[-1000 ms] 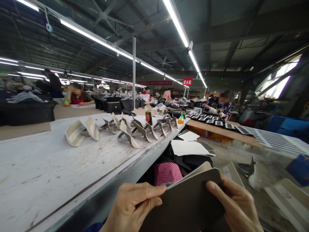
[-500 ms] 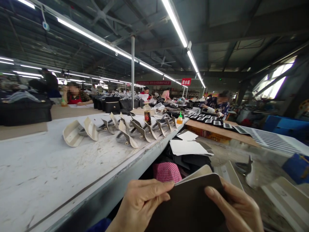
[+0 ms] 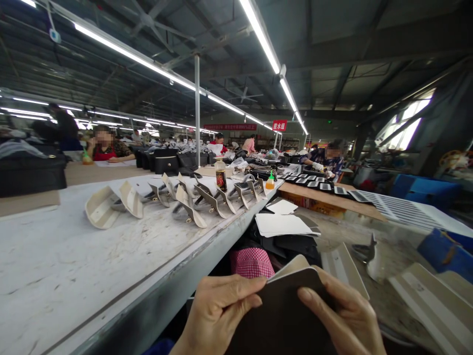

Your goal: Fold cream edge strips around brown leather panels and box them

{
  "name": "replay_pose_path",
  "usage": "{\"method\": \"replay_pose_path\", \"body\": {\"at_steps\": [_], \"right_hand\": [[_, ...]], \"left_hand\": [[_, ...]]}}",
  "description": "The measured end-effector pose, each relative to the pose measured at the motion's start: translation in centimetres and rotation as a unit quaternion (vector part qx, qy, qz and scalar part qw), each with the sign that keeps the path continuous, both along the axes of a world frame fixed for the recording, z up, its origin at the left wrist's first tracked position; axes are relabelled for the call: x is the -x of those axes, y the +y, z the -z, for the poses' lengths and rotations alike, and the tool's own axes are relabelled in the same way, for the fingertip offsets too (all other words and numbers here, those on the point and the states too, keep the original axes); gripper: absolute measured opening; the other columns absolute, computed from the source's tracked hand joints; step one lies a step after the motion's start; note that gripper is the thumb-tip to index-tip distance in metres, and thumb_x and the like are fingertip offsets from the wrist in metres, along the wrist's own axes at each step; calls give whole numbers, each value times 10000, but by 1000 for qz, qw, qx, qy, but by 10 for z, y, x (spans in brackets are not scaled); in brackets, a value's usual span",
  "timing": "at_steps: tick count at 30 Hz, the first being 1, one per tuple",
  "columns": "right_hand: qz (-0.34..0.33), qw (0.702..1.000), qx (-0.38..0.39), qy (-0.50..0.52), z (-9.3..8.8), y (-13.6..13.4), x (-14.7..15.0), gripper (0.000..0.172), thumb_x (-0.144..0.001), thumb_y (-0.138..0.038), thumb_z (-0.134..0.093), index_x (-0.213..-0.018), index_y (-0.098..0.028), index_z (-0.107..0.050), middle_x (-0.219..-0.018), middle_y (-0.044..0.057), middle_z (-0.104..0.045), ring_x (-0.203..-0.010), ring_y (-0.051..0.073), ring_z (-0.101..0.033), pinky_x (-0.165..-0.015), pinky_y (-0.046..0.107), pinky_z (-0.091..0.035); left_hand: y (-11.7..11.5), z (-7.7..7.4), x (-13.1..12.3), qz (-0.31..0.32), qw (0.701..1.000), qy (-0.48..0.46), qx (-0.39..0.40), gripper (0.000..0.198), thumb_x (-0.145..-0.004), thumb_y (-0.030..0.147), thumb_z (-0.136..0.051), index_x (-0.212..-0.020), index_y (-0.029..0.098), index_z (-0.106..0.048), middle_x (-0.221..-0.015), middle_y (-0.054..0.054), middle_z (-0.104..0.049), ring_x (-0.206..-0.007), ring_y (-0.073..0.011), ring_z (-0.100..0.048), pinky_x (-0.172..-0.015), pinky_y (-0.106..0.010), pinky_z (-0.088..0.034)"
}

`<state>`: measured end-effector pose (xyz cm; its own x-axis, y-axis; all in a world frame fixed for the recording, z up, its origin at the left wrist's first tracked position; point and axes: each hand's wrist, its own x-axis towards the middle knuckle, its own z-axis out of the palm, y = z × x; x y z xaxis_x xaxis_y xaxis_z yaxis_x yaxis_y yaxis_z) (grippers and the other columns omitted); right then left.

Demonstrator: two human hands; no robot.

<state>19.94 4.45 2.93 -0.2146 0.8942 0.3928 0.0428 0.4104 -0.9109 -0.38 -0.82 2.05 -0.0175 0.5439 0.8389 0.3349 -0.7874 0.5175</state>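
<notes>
Piece: dark brown, round-cornered leather panel (image 3: 284, 320), low beside the scuffed white worktable (image 3: 74, 261).
Left hand (image 3: 218, 310): pinched shut on its left edge.
Right hand (image 3: 345, 315): thumb clamped its top corner.
Care: even pressure should keep layers flush, I judged.

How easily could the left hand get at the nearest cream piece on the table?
Probably not as is: the left hand grips the dark panel with the right hand, and the cream piece lies well up the table, likely a stretch.

Right hand (image 3: 345, 323) farther left on panel (image 3: 281, 315)
</notes>
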Motion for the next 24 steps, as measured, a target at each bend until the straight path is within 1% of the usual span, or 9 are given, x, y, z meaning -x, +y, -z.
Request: {"method": "replay_pose_path", "body": {"at_steps": [3, 5, 8, 10, 14, 17, 20, 22, 24], "right_hand": [[-27, 999, 20, 8, 2, 2, 0, 383, -784, -514, -778, -608, -192, -665, -637, 39, -635, -556, 181, -551, -438, 229, -447], [-28, 1000, 9, 7, 3, 4, 2, 401, -788, -524, -771, -593, -191, -663, -637, 41, -636, -576, 187, -559, -458, 232, -454], [-1, 998, -53, -24, 6, 7, 5, 398, -789, -531, -776, -582, -201, -696, -641, 43, -655, -598, 202, -585, -537, 260, -493], [13, 993, -103, -49, 7, 7, 8, 356, -799, -510, -781, -608, -214, -733, -676, 43, -687, -602, 201, -599, -571, 264, -499], [-34, 983, -166, -75, 6, 8, 9, 305, -862, -461, -742, -663, -231, -761, -677, 31, -694, -595, 196, -625, -576, 251, -501], [-84, 980, -168, -65, 6, 11, 9, 312, -855, -454, -766, -648, -222, -736, -657, 15, -683, -581, 180, -624, -569, 235, -494], [-97, 984, -150, -5, 10, 11, 11, 317, -847, -485, -775, -677, -226, -710, -724, 9, -711, -626, 171, -633, -582, 222, -488], [-99, 985, -136, 26, 12, 9, 13, 291, -871, -478, -756, -718, -236, -697, -773, 8, -723, -659, 167, -635, -610, 222, -491], [-104, 987, -120, 31, 10, 6, 14, 271, -901, -436, -731, -725, -236, -678, -814, 11, -723, -682, 162, -633, -629, 224, -494]], "left_hand": [[0, 1, -1, 18, 1000, -8, 10, 185, -956, 224, -684, -1071, 201, -828, -651, -46, -771, -506, -133, -701, -514, -163, -583], [0, 1, 0, 13, 1000, -13, 7, 180, -951, 229, -692, -1058, 195, -832, -684, -59, -789, -541, -141, -729, -543, -158, -595], [3, 0, -1, -11, 1000, -17, 5, 166, -940, 216, -706, -1032, 183, -840, -713, -66, -804, -579, -144, -758, -580, -138, -603], [4, -1, -3, -21, 1000, -16, 12, 165, -930, 191, -714, -1038, 184, -838, -721, -61, -806, -589, -149, -763, -583, -145, -608], [2, 0, -7, -24, 999, -27, 31, 189, -900, 116, -721, -1024, 196, -839, -712, -38, -799, -568, -148, -747, -560, -160, -603], [-1, 7, -4, -12, 998, -36, 44, 247, -886, 75, -713, -1042, 224, -833, -700, -11, -787, -548, -131, -726, -535, -150, -585], [-4, 16, 2, -30, 996, -44, 71, 304, -884, 58, -715, -1074, 272, -819, -705, 24, -779, -554, -108, -718, -549, -130, -580], [-7, 19, 6, -37, 997, -35, 52, 351, -876, 36, -717, -1109, 284, -803, -744, 28, -791, -587, -108, -734, -583, -132, -588], [-9, 18, 8, -40, 999, -4, 2, 392, -869, 11, -714, -1154, 270, -782, -797, 10, -810, -624, -121, -755, -618, -151, -601]]}}
